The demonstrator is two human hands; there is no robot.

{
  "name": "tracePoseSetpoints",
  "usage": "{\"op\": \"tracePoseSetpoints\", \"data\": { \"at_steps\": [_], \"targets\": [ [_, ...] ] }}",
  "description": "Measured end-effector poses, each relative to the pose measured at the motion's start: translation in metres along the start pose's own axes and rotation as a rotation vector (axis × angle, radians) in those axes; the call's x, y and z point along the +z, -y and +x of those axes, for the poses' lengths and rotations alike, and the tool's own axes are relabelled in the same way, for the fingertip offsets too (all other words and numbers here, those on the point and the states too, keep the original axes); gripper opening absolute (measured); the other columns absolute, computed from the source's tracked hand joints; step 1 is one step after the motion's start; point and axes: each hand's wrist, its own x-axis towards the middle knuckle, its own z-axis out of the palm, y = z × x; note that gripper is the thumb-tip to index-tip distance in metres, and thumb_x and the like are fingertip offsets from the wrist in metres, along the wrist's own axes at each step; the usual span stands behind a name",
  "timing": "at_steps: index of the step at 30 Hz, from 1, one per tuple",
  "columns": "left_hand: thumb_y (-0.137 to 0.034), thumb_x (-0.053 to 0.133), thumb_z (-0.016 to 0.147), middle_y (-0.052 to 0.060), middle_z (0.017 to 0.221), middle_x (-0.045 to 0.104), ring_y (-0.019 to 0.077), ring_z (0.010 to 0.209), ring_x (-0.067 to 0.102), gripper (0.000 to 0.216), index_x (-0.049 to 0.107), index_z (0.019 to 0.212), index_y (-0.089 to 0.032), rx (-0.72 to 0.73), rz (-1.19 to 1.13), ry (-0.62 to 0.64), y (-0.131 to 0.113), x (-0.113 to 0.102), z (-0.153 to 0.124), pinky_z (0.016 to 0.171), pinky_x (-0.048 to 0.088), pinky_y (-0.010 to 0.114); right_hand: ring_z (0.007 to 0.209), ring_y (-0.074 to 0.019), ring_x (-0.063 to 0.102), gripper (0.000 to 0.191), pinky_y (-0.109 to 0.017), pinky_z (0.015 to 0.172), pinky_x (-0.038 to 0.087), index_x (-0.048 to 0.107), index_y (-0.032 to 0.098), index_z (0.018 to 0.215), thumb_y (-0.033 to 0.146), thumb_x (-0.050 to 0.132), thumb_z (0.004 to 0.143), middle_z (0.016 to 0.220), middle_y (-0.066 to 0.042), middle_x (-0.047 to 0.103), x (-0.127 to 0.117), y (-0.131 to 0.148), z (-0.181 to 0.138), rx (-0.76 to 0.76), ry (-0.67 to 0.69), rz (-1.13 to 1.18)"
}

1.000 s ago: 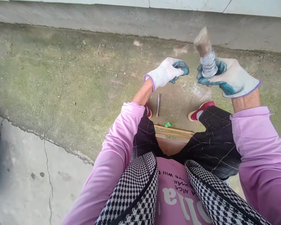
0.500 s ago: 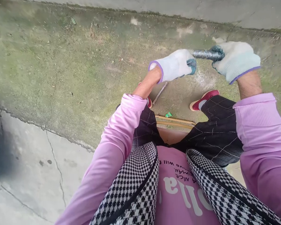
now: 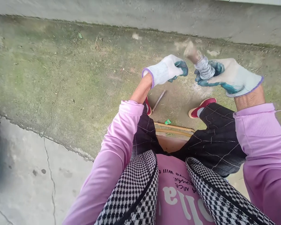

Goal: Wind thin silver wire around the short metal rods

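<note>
A stick wound with silvery wire (image 3: 205, 69) is in my right hand (image 3: 229, 75), whose gloved fingers wrap round the wound part. The stick's bare pale end (image 3: 192, 51) sticks out up and to the left, blurred by motion. To its left, apart from the stick, is my left hand (image 3: 170, 69) with its gloved fingers curled closed. Whatever those fingers may pinch is hidden or too thin to see. Both gloves are white with dark green fingers and purple cuffs.
On the mossy ground (image 3: 72, 78) a short rod (image 3: 159, 100) lies by one red shoe (image 3: 148, 106). A green scrap (image 3: 168, 122) lies before the wooden seat edge (image 3: 175, 125) between my legs. A concrete ledge (image 3: 131, 17) runs along the top; cracked concrete (image 3: 30, 165) is at lower left.
The wire-wound stick has turned from nearly level to tilted, its free end now showing. My left hand has moved left and down, away from it; the right hand has turned with the stick.
</note>
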Motion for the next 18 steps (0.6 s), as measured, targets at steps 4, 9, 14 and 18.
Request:
{"op": "tracePoseSetpoints", "data": {
  "at_steps": [4, 9, 14, 18],
  "targets": [
    [-0.003, 0.076, 0.112, 0.001, 0.072, 0.065, 0.0152, 0.076, 0.055, 0.029, 0.08, 0.088, -0.019, 0.017, -0.026, 0.059, 0.004, 0.013, 0.004, 0.08, 0.049, 0.04, 0.079, -0.0199, 0.062, 0.05, -0.041, 0.068, 0.053, 0.08, 0.029, 0.11, 0.03, 0.11, 0.071, 0.111, -0.005, 0.089, 0.005, -0.001, 0.014, -0.006, -0.238, 0.033],
    [-0.007, 0.088, 0.104, 0.004, 0.065, 0.068, 0.0218, 0.088, 0.066, 0.03, 0.079, 0.079, -0.022, -0.075, 0.063, 0.101, 0.006, 0.025, 0.003, 0.088, 0.052, 0.039, 0.111, -0.0333, 0.071, 0.029, -0.049, 0.103, 0.061, 0.073, 0.031, 0.104, 0.024, 0.096, 0.088, 0.113, -0.009, 0.086, 0.0, -0.005, 0.029, 0.041, -0.336, -0.41],
    [-0.014, 0.081, 0.108, 0.001, 0.061, 0.062, 0.0201, 0.083, 0.056, 0.033, 0.077, 0.078, -0.025, 0.01, 0.27, 0.107, 0.004, 0.021, 0.001, 0.082, 0.049, 0.038, 0.119, -0.043, 0.075, 0.023, -0.059, 0.113, 0.057, 0.075, 0.028, 0.107, 0.014, 0.087, 0.094, 0.12, -0.018, 0.085, 0.004, -0.01, 0.032, 0.142, -0.085, -0.92],
    [-0.011, 0.078, 0.107, 0.001, 0.064, 0.057, 0.0214, 0.094, 0.059, 0.033, 0.074, 0.076, -0.022, 0.059, 0.344, 0.012, 0.01, 0.002, 0.006, 0.086, 0.046, 0.036, 0.103, -0.0392, 0.076, 0.02, -0.053, 0.1, 0.058, 0.073, 0.028, 0.093, 0.013, 0.086, 0.09, 0.091, -0.011, 0.077, 0.009, -0.018, 0.029, 0.163, 0.129, -1.003]
  ]
}}
